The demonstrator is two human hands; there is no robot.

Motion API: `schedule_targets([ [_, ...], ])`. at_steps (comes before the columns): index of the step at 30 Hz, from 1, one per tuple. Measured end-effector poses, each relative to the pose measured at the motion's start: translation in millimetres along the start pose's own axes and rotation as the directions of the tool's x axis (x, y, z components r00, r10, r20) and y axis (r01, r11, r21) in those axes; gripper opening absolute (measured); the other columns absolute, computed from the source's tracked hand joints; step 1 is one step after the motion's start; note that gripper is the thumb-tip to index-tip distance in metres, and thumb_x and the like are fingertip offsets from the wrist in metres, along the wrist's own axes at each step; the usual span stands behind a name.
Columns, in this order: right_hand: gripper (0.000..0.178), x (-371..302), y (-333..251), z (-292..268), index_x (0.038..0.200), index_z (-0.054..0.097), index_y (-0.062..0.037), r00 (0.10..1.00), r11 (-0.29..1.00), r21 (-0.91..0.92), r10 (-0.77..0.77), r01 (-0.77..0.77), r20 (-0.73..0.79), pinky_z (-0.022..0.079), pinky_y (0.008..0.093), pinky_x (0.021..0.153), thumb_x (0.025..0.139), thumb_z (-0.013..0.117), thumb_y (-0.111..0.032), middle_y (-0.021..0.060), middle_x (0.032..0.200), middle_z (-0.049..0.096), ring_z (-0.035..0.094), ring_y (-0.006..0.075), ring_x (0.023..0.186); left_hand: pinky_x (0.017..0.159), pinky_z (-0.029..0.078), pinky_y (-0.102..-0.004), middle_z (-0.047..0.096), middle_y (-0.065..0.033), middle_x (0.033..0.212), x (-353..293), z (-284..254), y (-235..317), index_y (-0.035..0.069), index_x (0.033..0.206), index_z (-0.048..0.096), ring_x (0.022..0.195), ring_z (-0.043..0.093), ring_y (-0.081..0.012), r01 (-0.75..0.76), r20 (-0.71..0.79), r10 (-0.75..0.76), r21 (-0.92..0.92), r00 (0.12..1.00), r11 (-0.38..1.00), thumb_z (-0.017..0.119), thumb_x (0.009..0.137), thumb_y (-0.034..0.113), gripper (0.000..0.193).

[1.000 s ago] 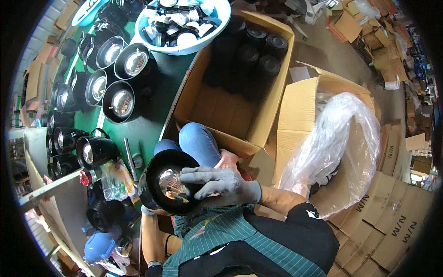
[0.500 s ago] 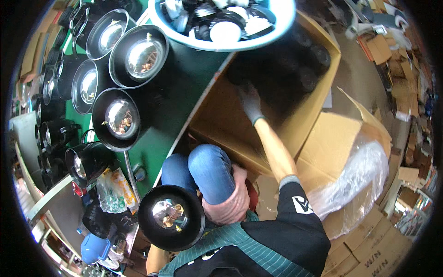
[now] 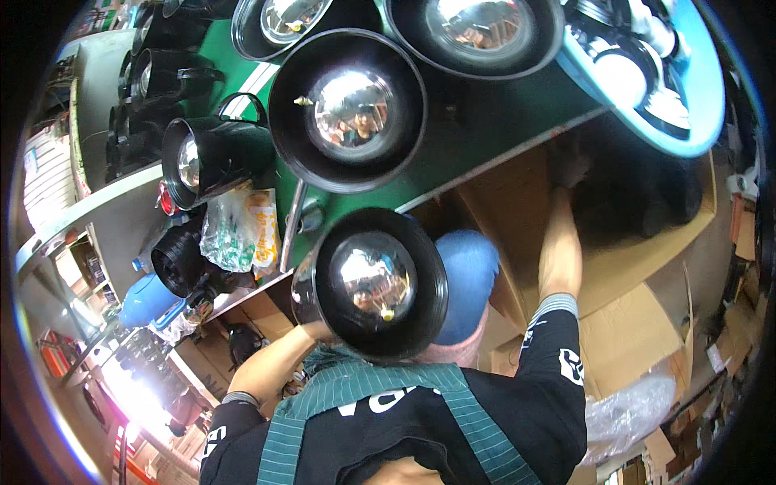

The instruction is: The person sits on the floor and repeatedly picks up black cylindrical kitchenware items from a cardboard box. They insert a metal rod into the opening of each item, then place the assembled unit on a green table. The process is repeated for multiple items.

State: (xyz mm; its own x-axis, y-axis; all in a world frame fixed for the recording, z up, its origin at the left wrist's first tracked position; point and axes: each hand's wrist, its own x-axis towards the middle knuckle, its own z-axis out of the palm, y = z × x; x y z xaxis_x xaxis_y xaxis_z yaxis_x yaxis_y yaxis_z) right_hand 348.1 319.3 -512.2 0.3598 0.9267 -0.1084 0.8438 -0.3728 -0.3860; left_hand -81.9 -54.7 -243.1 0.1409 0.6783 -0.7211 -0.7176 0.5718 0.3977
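Having left the black pot (image 3: 384,327) over the lap (image 3: 470,279), now reaching into the cardboard box (image 3: 643,260) with right hand (image 3: 571,168), apparently pausing pot work. Cannot tell either grip, with left hand (image 3: 316,331) mostly behind pot, right shadowed.

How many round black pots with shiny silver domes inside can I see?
6 show domes: one black pot at the bare left forearm, three pots facing us on the green table, and two pots tipped sideways further left. More may hide behind.

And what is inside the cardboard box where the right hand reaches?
Inside the cardboard box, dark rounded objects and the right hand show. The blue basin covers one part; shadow hides whether the hand holds anything.
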Motion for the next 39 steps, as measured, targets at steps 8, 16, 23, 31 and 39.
schedule_targets([
  [8,0.088,-224.0,-129.2,-284.9,0.155,0.056,0.0045,0.873,0.371,0.927,-0.431,-0.060,0.229,0.043,0.0429,0.121,0.095,0.079,-0.056,0.0214,0.147,0.065,0.061,0.0302,0.138,0.117,0.053,-0.0406,0.061,-0.0146,0.156,25.7,6.3,9.1,0.005,0.159,0.051,0.135,0.064,-0.0261,-0.038,0.176,0.018,0.112,0.984,0.993,0.066,0.108,0.012,0.053],
  [16,0.116,-336.5,-132.2,-356.6,0.164,0.054,-0.0142,0.642,0.498,0.723,-0.760,0.479,0.098,0.033,0.0531,0.125,0.068,0.091,-0.068,0.0283,0.168,0.042,0.046,0.0474,0.148,0.117,0.053,-0.0404,0.062,-0.0145,0.155,18.1,30.3,40.5,0.005,0.158,0.052,0.135,0.065,-0.0258,-0.168,0.504,-0.051,0.380,0.862,0.910,0.067,0.108,0.010,0.052],
  [23,0.115,-388.1,-127.3,-389.9,0.161,0.058,-0.0180,0.526,0.405,0.612,-0.850,0.679,-0.022,0.035,0.0519,0.123,0.061,0.097,-0.057,0.0283,0.168,0.041,0.044,0.0467,0.150,0.116,0.053,-0.0403,0.063,-0.0144,0.154,-15.0,29.1,58.3,0.005,0.157,0.053,0.134,0.065,-0.0256,-0.414,0.737,-0.151,0.523,0.659,0.745,0.067,0.107,0.009,0.052],
  [31,0.109,-420.0,-138.0,-401.7,0.159,0.060,-0.0117,0.626,0.373,0.747,-0.776,0.551,-0.074,0.037,0.0481,0.124,0.065,0.098,-0.052,0.0285,0.168,0.043,0.048,0.0437,0.151,0.116,0.053,-0.0401,0.063,-0.0143,0.153,-26.1,32.3,54.0,0.004,0.156,0.055,0.134,0.065,-0.0254,-0.583,0.854,-0.227,0.491,0.467,0.648,0.068,0.107,0.008,0.051],
  [39,0.108,-435.0,-145.5,-408.3,0.158,0.061,-0.0122,0.642,0.331,0.740,-0.747,0.585,-0.173,0.037,0.0490,0.125,0.062,0.102,-0.042,0.0293,0.166,0.045,0.047,0.0448,0.152,0.116,0.054,-0.0399,0.064,-0.0142,0.152,-28.5,32.1,40.0,0.004,0.154,0.056,0.134,0.065,-0.0252,-0.601,0.879,-0.160,0.430,0.450,0.673,0.069,0.106,0.007,0.050],
])
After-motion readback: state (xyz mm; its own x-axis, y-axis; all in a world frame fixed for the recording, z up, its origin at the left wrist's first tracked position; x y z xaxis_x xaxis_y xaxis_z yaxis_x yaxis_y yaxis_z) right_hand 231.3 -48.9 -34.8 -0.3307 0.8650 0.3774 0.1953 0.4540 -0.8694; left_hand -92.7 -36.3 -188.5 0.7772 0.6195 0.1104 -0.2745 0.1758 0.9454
